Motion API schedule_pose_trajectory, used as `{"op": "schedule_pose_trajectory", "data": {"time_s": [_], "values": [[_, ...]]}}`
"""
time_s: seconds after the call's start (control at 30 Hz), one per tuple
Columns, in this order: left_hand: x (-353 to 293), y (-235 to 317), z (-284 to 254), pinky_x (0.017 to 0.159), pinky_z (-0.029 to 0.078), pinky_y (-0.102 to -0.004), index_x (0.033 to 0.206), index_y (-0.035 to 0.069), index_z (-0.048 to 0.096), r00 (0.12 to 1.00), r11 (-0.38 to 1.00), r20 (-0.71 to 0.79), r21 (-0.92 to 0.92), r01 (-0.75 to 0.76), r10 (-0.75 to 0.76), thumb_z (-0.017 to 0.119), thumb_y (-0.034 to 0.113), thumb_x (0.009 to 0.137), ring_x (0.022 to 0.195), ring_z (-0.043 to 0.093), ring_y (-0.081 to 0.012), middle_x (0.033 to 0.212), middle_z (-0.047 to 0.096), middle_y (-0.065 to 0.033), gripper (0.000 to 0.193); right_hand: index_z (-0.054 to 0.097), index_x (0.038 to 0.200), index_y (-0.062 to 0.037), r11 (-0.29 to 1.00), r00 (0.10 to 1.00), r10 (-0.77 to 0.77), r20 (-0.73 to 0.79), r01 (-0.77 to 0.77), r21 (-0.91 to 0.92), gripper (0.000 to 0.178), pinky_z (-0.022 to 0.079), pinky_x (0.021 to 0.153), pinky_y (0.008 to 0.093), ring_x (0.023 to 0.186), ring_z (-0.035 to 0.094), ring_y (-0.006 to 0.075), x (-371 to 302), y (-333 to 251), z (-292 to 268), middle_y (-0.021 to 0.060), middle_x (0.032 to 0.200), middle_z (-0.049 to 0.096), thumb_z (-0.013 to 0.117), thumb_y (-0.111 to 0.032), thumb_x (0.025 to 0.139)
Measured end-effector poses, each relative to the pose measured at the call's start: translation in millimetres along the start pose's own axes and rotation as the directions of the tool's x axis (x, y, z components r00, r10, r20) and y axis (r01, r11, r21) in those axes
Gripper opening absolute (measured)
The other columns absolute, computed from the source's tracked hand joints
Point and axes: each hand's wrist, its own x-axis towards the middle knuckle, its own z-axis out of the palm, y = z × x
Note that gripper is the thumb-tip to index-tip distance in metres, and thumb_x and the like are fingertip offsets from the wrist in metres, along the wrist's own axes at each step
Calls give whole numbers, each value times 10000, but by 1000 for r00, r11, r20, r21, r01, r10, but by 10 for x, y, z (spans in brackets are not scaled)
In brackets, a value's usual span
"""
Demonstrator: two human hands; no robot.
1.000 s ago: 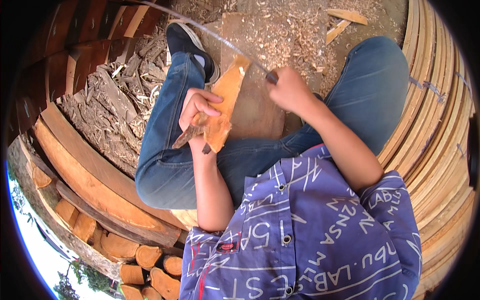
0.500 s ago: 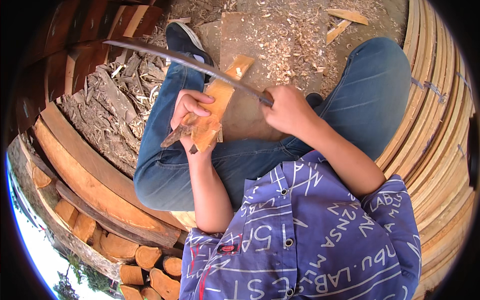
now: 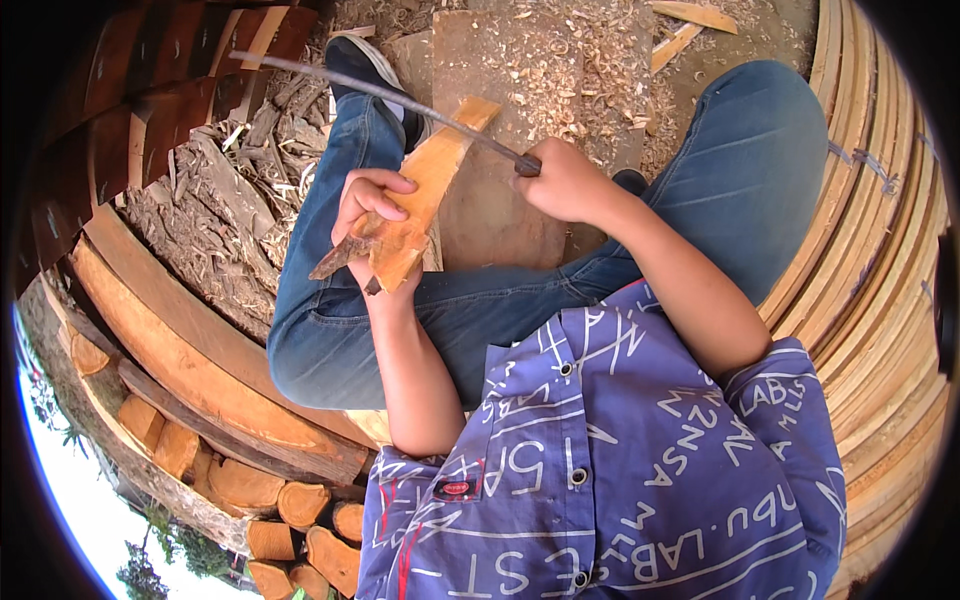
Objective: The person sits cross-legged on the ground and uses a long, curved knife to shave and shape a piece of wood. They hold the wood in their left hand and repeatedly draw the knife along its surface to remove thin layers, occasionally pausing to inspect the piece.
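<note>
My left hand grips a flat, pale orange piece of wood with rough, splintered bark at its lower end. The wood slants up and away to the right, above my crossed leg. In my right hand is the handle of a machete, its long thin blade pointing to the far left. Seen nearly edge-on, the blade crosses over the upper part of the wood. Whether its edge touches the wood I cannot tell.
Wood shavings and bark scraps cover the ground, with a flat board before me. Long strips of timber are stacked at my right. Slabs and cut logs lie at left; dark planks stand far left.
Both hands have shifted slightly to the left, the wood and machete with them. The blade has turned and now shows narrower, more edge-on.
</note>
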Motion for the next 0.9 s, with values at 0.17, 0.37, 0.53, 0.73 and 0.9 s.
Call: {"op": "schedule_pose_trajectory", "data": {"time_s": [0.17, 0.37, 0.53, 0.73, 0.9], "values": [[-17, -1, -79, 856, 410, -313, 740, 102, 517, 998, 995, 45, 91, 33, -37, 771, 106, 649, 904, 524, -187, 948, 622, -79, 270, 475, 811, -28, 645, 862, 163, 480, -462, 609, 181, 329, 380, 301, 419, 412, 93, 8, -84, -89, -14, 526, 401, 612, -124, 881], [24, 100, -7, 903, 394, -342, 727, 99, 546, 991, 978, 137, 206, -34, 6, 759, 93, 641, 945, 511, -218, 925, 683, -41, 230, 526, 741, 8, 890, 968, 123, 217, -205, 408, 237, 399, 447, 377, 448, 491, 189, 32, -90, -62, 69, 538, 489, 651, -167, 842], [120, 201, 59, 841, 430, -333, 705, 62, 662, 977, 880, 194, 444, -171, 92, 769, 106, 637, 879, 551, -217, 869, 676, -59, 134, 628, 730, 37, 997, 993, -66, -97, 68, 23, 268, 474, 601, 453, 598, 594, 383, -149, -201, -50, 226, 624, 582, 670, -218, 799], [85, 142, 97, 695, 472, -285, 722, 15, 675, 989, 941, 115, 315, -120, 88, 774, 130, 644, 780, 619, -206, 832, 656, -110, 171, 635, 707, 23, 961, 939, -274, -210, 273, -33, 237, 462, 582, 454, 597, 587, 404, -300, -361, -16, 225, 620, 581, 664, -196, 791], [116, 119, 53, 702, 470, -280, 726, 16, 662, 992, 969, 99, 230, -96, 75, 780, 189, 679, 774, 624, -201, 825, 647, -110, 215, 701, 821, -13, 990, 989, 82, -127, -95, -104, 175, 527, 708, 470, 750, 663, 393, -115, -11, -17, 224, 756, 662, 630, -158, 753]]}}
